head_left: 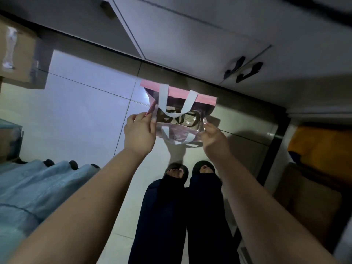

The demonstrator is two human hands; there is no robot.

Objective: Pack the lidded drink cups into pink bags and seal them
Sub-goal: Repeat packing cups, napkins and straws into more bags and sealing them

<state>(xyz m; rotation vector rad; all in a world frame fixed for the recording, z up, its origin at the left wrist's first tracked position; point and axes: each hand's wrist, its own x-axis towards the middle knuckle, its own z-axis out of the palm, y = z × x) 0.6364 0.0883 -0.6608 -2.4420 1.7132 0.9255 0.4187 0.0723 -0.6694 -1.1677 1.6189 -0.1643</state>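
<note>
A pink bag [202, 98] with white strap handles hangs in the air above the tiled floor, its mouth pulled open toward me. My left hand [140, 133] pinches the bag's left rim. My right hand [214, 139] pinches the right rim. Inside the open mouth I see a dark cup with a clear lid [187, 119], though the detail is dim. The near side of the bag, with its white handle [182, 140], folds down between my hands.
Grey cabinet doors with black handles [242, 69] stand ahead. A cardboard box [17, 52] is at the upper left. Blue plastic-wrapped goods [38, 185] lie at the left. A yellow item [322, 147] and a box sit at the right. My feet [190, 172] stand below the bag.
</note>
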